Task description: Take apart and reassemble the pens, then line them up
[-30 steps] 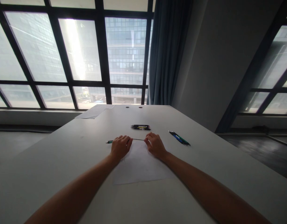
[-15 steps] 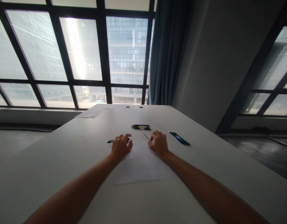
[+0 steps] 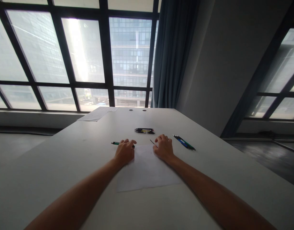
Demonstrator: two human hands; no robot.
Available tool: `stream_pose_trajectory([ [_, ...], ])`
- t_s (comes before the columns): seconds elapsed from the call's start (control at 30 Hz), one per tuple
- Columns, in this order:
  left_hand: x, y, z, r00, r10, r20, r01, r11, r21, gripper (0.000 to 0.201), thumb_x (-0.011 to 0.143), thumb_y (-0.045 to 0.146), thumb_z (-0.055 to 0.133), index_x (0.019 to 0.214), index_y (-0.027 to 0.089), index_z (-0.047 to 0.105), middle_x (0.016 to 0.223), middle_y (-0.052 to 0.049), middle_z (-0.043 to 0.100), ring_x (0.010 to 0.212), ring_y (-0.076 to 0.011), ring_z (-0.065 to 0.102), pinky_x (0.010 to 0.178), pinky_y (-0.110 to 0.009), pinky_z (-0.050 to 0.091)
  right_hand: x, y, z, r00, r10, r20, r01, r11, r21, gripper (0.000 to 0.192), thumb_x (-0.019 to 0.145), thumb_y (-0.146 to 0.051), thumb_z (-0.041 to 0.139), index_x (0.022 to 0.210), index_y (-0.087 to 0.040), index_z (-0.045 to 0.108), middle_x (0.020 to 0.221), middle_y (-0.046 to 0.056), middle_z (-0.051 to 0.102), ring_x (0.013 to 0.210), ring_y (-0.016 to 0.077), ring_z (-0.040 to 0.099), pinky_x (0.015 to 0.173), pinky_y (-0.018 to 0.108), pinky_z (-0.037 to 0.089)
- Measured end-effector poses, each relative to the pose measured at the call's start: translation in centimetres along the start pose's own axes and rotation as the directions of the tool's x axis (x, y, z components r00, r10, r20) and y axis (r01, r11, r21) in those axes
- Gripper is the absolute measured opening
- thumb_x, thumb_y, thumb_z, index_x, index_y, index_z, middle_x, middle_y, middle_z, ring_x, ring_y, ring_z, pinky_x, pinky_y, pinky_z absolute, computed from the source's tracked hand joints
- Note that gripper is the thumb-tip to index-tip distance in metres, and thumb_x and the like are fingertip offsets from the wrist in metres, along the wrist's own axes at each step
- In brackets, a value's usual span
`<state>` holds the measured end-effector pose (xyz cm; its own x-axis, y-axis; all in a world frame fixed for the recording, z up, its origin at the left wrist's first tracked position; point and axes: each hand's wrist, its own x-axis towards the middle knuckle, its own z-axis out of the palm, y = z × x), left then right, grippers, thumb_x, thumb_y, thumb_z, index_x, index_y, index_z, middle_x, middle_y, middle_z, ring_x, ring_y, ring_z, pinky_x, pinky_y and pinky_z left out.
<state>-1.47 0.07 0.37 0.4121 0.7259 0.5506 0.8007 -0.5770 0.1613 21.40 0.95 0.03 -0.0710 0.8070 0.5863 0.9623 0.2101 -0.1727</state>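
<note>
My left hand (image 3: pixel 125 151) is closed around a green and black pen (image 3: pixel 115 143). One end of the pen sticks out to the left of the knuckles, and a dark end shows by the fingertips. My right hand (image 3: pixel 164 147) pinches a thin dark pen refill (image 3: pixel 152 141) that points up and to the left. Part of the refill is hidden behind the fingers. Both hands rest over the far part of a white sheet of paper (image 3: pixel 147 174) on the table.
Beyond my hands lies a row of black pens (image 3: pixel 144 131). Several blue and green pens (image 3: pixel 184 142) lie to the right. More papers (image 3: pixel 95 114) sit at the white table's (image 3: pixel 108 207) far left edge, near the windows and a blue curtain (image 3: pixel 167 57).
My left hand has turned slightly and its fingers have drawn in, the pen shifting a little right. The refill has moved slightly right and down, with less of it showing.
</note>
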Motion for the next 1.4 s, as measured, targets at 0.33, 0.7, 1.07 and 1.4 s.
stream_pose_trajectory([
  [0.33,-0.1,0.0,0.9,0.957,0.285,0.055,-0.28,0.956,-0.086,0.079,0.066,-0.005,0.04,0.141,0.015,0.033,0.133,-0.015,0.053,0.11,-0.0234,0.05,0.096,-0.042,0.044,-0.9,-2.5,-1.0,0.89,-0.453,-0.043,0.446,0.848,0.286,0.017,0.09,-0.033,0.056,0.095,-0.018,0.063,0.099,0.008,0.063,0.094,0.021,0.055,0.084,0.035,0.036],
  [0.7,0.0,-0.4,1.5,0.907,0.419,0.037,-0.417,0.908,-0.044,0.086,0.073,-0.005,0.039,0.151,0.022,0.012,0.145,-0.01,0.043,0.119,-0.0226,0.047,0.097,-0.041,0.043,-0.9,-2.9,-0.7,0.855,-0.51,-0.092,0.512,0.805,0.301,0.008,0.086,-0.023,0.057,0.088,-0.017,0.062,0.088,0.006,0.065,0.083,0.019,0.058,0.077,0.032,0.038],
  [1.07,-0.2,0.1,0.2,0.969,0.248,-0.026,-0.247,0.969,0.014,0.023,0.088,0.014,0.044,0.099,0.018,0.064,0.104,-0.007,0.069,0.095,-0.0206,0.059,0.084,-0.039,0.043,0.0,-0.9,0.3,0.984,-0.177,0.009,0.174,0.976,0.133,0.021,0.082,-0.024,0.061,0.063,-0.016,0.06,0.091,0.005,0.062,0.083,0.0165,0.055,0.078,0.031,0.033],
  [1.4,-0.1,0.3,0.3,0.986,0.125,0.108,-0.131,0.99,0.049,0.02,0.088,0.019,0.046,0.093,0.018,0.066,0.094,-0.006,0.071,0.088,-0.021,0.061,0.08,-0.036,0.044,0.0,-1.0,0.0,0.992,-0.128,0.0,0.127,0.988,0.086,0.021,0.082,-0.025,0.059,0.063,-0.016,0.058,0.088,0.006,0.062,0.083,0.0172,0.053,0.077,0.03,0.031],
])
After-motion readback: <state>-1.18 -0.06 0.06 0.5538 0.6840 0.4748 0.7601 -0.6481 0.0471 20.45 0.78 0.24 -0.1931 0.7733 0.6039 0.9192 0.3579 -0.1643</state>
